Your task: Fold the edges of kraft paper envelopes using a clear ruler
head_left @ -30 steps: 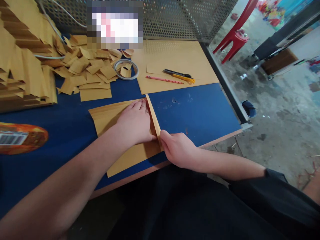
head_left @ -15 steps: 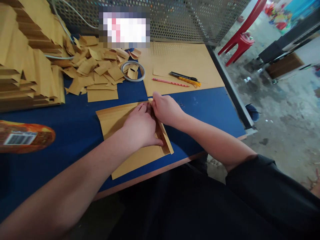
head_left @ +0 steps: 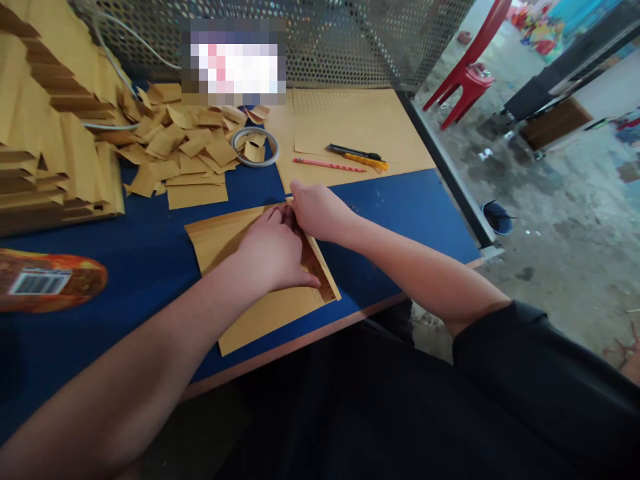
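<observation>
A sheet of brown kraft paper [head_left: 270, 313] lies on the blue tabletop, its right edge folded up in a narrow flap. Along the inside of that fold lies a brown ruler-like strip [head_left: 327, 285] with small marks, partly covered by my hand. My left hand [head_left: 275, 250] presses on the paper and strip, thumb stretched toward the near end and fingers at the far end. My right hand [head_left: 320, 210] is closed on the far end of the folded edge, fingertips pinching the paper. The two hands touch or nearly touch there.
Stacked folded brown paper [head_left: 60, 153] stands at the left, beside loose paper pieces [head_left: 195, 143] and a tape roll [head_left: 255, 147]. A pencil [head_left: 330, 165] and cutters [head_left: 357, 155] lie on brown sheets [head_left: 405, 127]. An orange package [head_left: 55, 283] sits at left. A metal mesh [head_left: 345, 47] stands behind.
The whole view has shifted slightly, so most things appear a little farther left. Both hands keep nearly the same place on the paper, and the folded edge looks much the same.
</observation>
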The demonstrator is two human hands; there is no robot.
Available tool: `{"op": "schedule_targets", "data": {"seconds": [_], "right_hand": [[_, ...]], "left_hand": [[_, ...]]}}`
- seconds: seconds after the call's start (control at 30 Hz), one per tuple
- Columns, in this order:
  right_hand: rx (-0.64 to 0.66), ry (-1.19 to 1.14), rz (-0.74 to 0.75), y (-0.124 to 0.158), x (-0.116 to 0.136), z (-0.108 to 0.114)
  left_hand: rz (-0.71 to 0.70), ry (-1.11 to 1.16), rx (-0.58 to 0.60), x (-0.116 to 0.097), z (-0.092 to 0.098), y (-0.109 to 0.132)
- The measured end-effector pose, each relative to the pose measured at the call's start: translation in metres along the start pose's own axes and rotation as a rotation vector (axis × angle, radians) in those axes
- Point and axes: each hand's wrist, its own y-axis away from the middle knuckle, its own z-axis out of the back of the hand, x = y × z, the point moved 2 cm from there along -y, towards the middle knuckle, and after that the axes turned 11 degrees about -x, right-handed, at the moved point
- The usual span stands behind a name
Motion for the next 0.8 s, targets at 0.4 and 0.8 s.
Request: {"op": "schedule_targets", "data": {"seconds": [0.4,0.8], "right_hand": [[0.181,-0.012,-0.048,0.116,0.028,0.002],[-0.442,-0.296,-0.314,0.131,-0.133,0.005]], "left_hand": [[-0.024,0.054,-0.158,0.006,-0.012,0.005],[-0.018,0.021,-0.084,0.019,-0.005,0.022]]}}
